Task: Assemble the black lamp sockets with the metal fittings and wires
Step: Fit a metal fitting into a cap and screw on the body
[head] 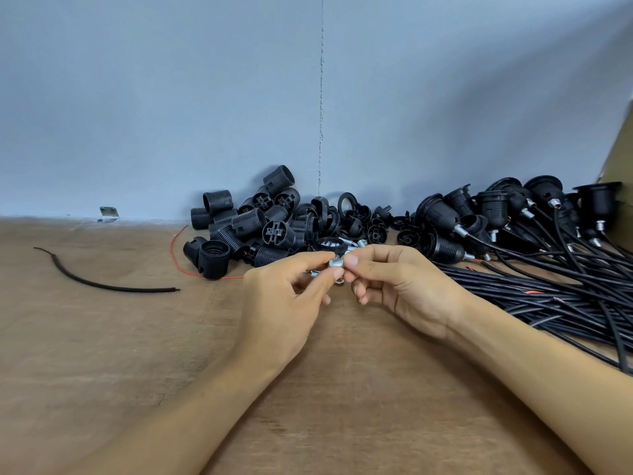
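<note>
My left hand and my right hand meet above the middle of the wooden table. Both pinch a small silver metal fitting between thumb and fingertips. Just behind them lies a heap of loose black threaded socket shells, with black rings and caps to its right. A few more silver fittings lie on the table behind my fingers. At the right sits a pile of black sockets with metal fittings and wires attached; their black wires fan out toward the right edge.
A loose piece of black cable curves across the table at the left. A thin red wire loops beside the socket heap. A grey wall stands behind the table with a small metal bracket. A cardboard box stands far right.
</note>
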`<state>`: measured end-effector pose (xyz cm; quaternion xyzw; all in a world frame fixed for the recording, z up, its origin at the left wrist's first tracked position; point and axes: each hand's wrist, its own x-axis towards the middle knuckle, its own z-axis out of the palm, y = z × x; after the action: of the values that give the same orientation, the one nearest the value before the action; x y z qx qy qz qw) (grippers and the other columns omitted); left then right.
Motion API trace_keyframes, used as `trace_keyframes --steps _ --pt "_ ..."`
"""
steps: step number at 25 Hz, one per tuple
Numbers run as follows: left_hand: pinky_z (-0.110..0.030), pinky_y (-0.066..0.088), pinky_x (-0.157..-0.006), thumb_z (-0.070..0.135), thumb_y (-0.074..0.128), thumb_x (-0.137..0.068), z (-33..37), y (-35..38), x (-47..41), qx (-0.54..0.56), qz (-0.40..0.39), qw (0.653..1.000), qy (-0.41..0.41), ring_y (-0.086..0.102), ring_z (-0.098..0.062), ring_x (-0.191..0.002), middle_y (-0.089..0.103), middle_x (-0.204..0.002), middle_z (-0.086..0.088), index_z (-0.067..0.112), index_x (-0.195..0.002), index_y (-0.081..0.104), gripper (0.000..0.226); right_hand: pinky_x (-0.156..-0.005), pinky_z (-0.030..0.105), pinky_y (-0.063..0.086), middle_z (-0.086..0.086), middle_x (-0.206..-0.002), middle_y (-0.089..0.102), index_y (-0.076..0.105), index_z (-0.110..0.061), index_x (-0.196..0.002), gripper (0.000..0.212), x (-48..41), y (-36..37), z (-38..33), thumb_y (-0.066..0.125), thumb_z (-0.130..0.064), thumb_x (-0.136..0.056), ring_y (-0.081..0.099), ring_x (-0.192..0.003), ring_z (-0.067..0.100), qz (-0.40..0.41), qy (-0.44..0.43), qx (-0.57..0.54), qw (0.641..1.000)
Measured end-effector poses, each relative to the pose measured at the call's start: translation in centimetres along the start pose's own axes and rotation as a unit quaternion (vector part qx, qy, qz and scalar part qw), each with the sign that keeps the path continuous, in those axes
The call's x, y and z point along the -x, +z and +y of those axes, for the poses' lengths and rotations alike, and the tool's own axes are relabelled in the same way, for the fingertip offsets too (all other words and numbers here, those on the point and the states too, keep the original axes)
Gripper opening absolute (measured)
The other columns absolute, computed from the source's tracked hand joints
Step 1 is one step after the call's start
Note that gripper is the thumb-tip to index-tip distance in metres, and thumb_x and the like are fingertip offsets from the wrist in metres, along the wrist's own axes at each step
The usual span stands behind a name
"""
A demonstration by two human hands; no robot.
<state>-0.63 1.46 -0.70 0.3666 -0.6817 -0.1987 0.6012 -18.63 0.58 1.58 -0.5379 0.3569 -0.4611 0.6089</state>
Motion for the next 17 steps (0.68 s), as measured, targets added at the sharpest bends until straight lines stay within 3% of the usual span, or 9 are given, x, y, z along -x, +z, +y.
trace_keyframes --steps 3,9,14,17 --pt "-0.018 0.054 -0.056 0.019 0.084 -0.082 -0.2 0.1 0.1 0.011 0.006 1.000 -0.005 0.070 -0.007 -0.056 0.074 -0.071 0.021 0.048 -0.090 0.076 0.032 -0.051 0.021 0.047 0.007 -0.074 0.066 0.069 -0.001 -0.089 0.026 0.1 0.3 0.1 0.070 -0.027 -0.087 0.056 -0.054 0.011 0.011 -0.006 0.033 0.999" --pt "-0.008 0.046 -0.059 0.030 0.080 -0.077 0.2 0.2 0.1 -0.007 -0.005 1.000 0.016 0.069 -0.004 -0.059 0.071 -0.067 0.023 0.062 -0.087 0.070 0.035 -0.045 0.023 0.024 0.002 -0.059 0.049 0.059 -0.013 -0.072 0.036 0.3 1.0 0.0 0.060 -0.039 -0.097 0.035 -0.044 0.011 0.038 0.020 0.117 0.992" --pt "-0.016 0.053 -0.058 0.029 0.081 -0.076 -0.3 0.1 0.2 -0.001 -0.001 1.000 0.004 0.070 -0.006 -0.057 0.072 -0.067 0.017 0.046 -0.089 0.074 0.022 -0.047 0.022 0.027 0.001 -0.060 0.043 0.052 -0.014 -0.068 0.042 0.5 1.7 0.0 0.052 -0.041 -0.101 0.033 -0.047 0.012 0.054 -0.021 0.172 0.983" --pt "-0.021 0.057 -0.059 0.026 0.081 -0.077 -0.2 0.1 0.2 0.014 0.000 1.000 -0.009 0.071 -0.006 -0.059 0.073 -0.072 0.018 0.044 -0.090 0.074 0.023 -0.047 0.022 0.024 0.002 -0.059 0.038 0.049 -0.015 -0.066 0.045 0.6 1.8 0.0 0.049 -0.042 -0.103 0.029 -0.048 0.013 0.040 0.013 0.164 0.986"
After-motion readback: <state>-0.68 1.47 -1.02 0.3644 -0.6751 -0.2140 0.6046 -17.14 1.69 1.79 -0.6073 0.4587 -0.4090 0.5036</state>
